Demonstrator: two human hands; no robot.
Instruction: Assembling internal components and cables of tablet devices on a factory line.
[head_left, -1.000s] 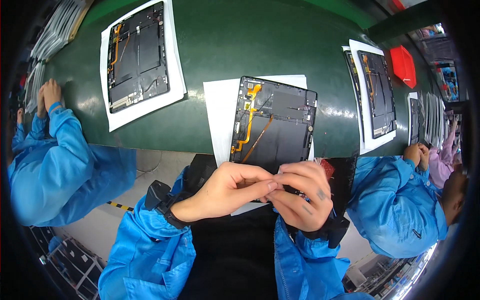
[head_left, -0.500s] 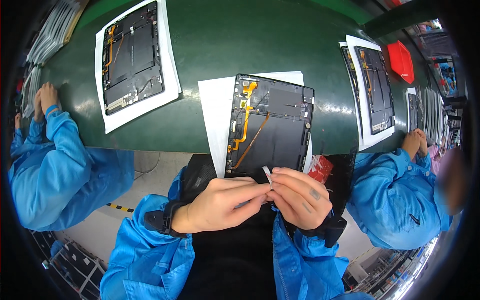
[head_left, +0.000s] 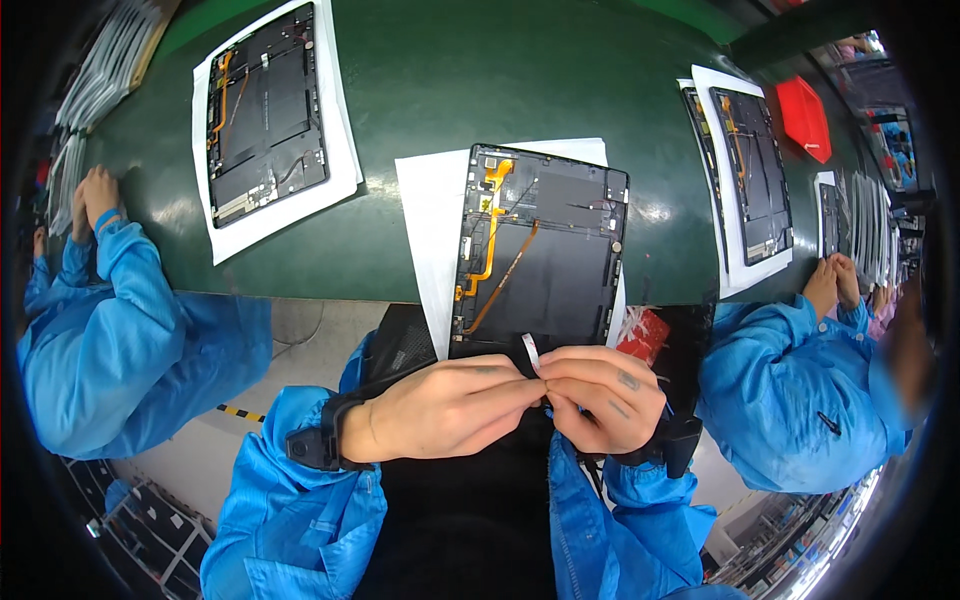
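Observation:
Both my hands meet just in front of the near edge of an open black tablet housing [head_left: 570, 215], with orange flat cables on its left side. Between the fingers of my right hand [head_left: 608, 395] a small white strip [head_left: 531, 350] is pinched, its free end standing up toward the housing. My left hand [head_left: 445, 405] is closed, thumb and fingertips pressed together against the right fingertips; whatever it grips is hidden. White sheets [head_left: 425, 215] lie under the housing on the green table [head_left: 400, 90].
More housings lie on white sheets, one at far left [head_left: 268, 115] and one at right [head_left: 752, 175]. A red tray [head_left: 804, 120] stands beyond the right one. Co-workers in blue sit on both sides, with a left co-worker's hands [head_left: 98, 195] at the table edge. Red material [head_left: 645, 335] lies near my right hand.
My left hand has shifted slightly, with its fingers pressed closer to the right fingertips. The white strip has tilted a little to the left. The housing has stayed in place.

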